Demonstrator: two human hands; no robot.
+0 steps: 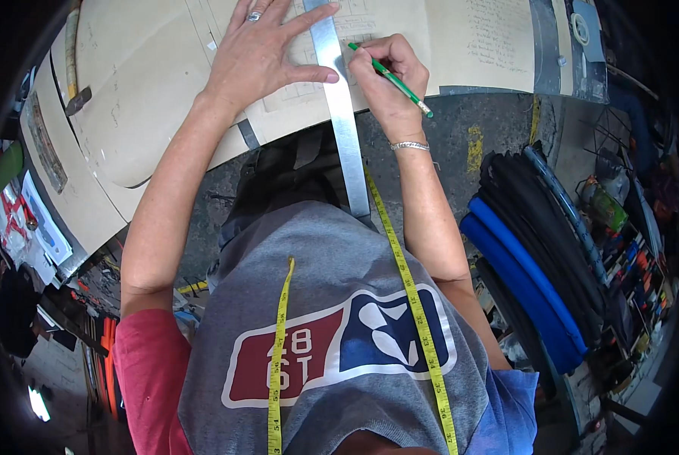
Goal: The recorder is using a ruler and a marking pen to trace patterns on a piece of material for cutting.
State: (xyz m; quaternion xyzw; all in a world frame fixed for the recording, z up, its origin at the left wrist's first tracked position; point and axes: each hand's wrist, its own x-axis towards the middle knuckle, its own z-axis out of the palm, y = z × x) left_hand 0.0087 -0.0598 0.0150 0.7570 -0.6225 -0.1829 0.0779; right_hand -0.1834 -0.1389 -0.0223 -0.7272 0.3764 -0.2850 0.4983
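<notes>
My left hand [260, 57] lies spread on the pale pattern paper, its thumb and a finger pressing on a long metal ruler [339, 114]. The ruler runs over the table's near edge toward my body. In my right hand [392, 80] is a green pencil [400, 87], its tip at the paper just right of the ruler and its eraser end pointing down right. Drawn lines and handwriting show on the paper [461, 45] around both hands. A yellow tape measure [411, 296] hangs round my neck, over my grey shirt.
A hammer [76, 97] lies at the table's far left. A roll of tape [580, 28] sits at the right end. Black and blue fabric rolls [521, 265] stand on the floor at right. Papers and red items [21, 212] crowd the left edge.
</notes>
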